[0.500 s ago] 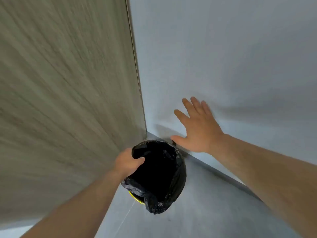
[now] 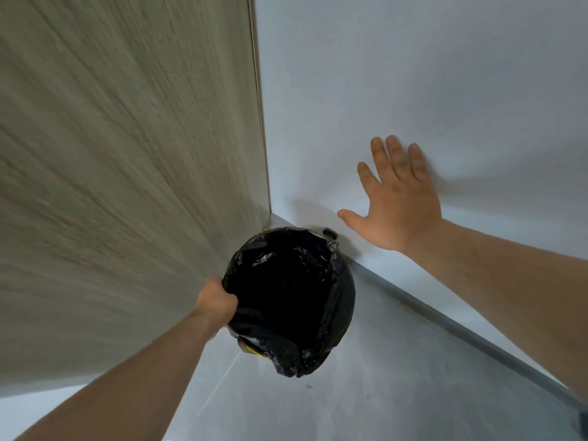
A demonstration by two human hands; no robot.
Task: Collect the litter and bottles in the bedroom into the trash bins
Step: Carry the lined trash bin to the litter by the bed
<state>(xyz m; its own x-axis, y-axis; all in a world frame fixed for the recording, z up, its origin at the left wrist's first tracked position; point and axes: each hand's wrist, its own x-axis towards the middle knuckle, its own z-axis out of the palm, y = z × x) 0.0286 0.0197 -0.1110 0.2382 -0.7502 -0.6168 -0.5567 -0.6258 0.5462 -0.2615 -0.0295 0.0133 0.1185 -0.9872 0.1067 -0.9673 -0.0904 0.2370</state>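
Observation:
A round trash bin point(image 2: 254, 350) with a yellow body stands on the floor in the corner, lined with a black plastic bag point(image 2: 337, 300) that folds over its rim. The inside looks dark and I cannot tell what is in it. My left hand point(image 2: 216, 302) grips the bag-covered rim on the bin's left side, fingers curled round the edge. My right hand point(image 2: 394, 202) lies flat on the white wall to the right of the bin, fingers spread and straight, holding nothing.
A wood-grain panel point(image 2: 127, 186) rises on the left and a white wall point(image 2: 413, 74) on the right, meeting behind the bin. A grey skirting point(image 2: 461, 332) runs along the wall's foot. A small dark object point(image 2: 329, 232) sits behind the bin. Pale floor point(image 2: 350, 402) lies in front.
The bin has shifted slightly away from the corner, with my left hand moving down along its rim. My right hand has slid up and to the right on the wall.

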